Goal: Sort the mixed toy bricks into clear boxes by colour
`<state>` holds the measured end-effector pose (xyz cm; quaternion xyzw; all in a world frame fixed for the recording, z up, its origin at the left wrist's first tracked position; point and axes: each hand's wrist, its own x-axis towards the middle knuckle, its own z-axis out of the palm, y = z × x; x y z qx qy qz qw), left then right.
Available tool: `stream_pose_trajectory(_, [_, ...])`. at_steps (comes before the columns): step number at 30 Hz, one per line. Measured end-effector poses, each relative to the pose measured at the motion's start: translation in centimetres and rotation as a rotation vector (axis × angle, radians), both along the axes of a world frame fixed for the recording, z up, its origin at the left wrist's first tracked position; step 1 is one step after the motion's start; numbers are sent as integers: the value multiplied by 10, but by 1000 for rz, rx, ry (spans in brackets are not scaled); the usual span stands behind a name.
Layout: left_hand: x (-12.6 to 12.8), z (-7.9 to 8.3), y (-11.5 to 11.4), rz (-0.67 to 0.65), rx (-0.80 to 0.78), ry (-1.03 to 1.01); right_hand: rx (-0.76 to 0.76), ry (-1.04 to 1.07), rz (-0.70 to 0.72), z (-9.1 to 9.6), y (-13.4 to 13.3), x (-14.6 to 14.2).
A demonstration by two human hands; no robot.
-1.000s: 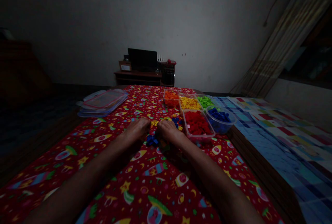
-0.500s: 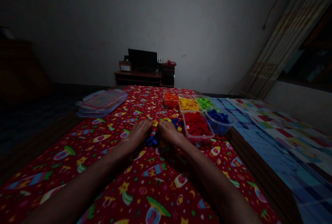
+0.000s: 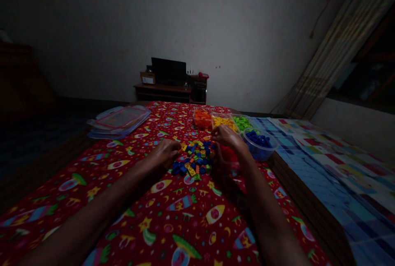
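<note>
Change noted: R hand (image 3: pixel 226 135) is off the pile (image 3: pixel 196 157) and over to right of ctr, above the far part of the red tub (image 3: pixel 231 168), near the yellow tub (image 3: pixel 221 114). L hand (image 3: pixel 168 151) stays at the pile's left edge. With the hands apart, the pile, approx. ctr of frame, is in view; ½ sec. ago they hid most of it. Meaning, as judged: work now spans pile and tubs, not pile alone.

Grip: R fingers drawn close, narrow; cannot tell if a pc. is held. L fingers curled in, tips by the pile; contents, if any, n/v.

Count:
- Hands: 2.
- Tubs: 5, right of ctr, 1 ea.: red, yellow, orange tub (image 3: pixel 203 125), green tub (image 3: pixel 248 119), blue tub (image 3: pixel 261 153).
- Pile: 1, mixed blue, yellow, green, orange pcs.; too many and too dim for exact no.
- Lids (image 3: pixel 119 120): 1 stack, left of ctr; several, exact no. unclear.
- Cloth (image 3: pixel 148 212): 1, red, printed, under pile.
- Monitor (image 3: pixel 168 71): 1, upper ctr.
</note>
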<state>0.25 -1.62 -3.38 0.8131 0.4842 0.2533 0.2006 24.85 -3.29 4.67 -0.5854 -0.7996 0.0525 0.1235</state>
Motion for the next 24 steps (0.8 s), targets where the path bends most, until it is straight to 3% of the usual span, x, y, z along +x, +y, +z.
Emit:
stream_pose_trajectory(4, [3,7,11,67,-39,-45,-77,-45,-126,11,0,43])
stream_pose_trajectory(8, [10,12,11,85,-174,-261,-159,-14,-216,14,-2,65])
stream_pose_trajectory(11, [14,21,0,52,-238,-378,-63,32,-264,20,-6,65])
stream_pose_trajectory(15, [16,34,-13,40,-297,-429,80,123,-218,30,-12,57])
stream_pose_trajectory(19, [16,35,-14,44,-323,-449,98,156,-203,36,-15,55])
stream_pose_trajectory(24, [17,29,-11,47,-321,-445,16,-62,-364,25,-12,64])
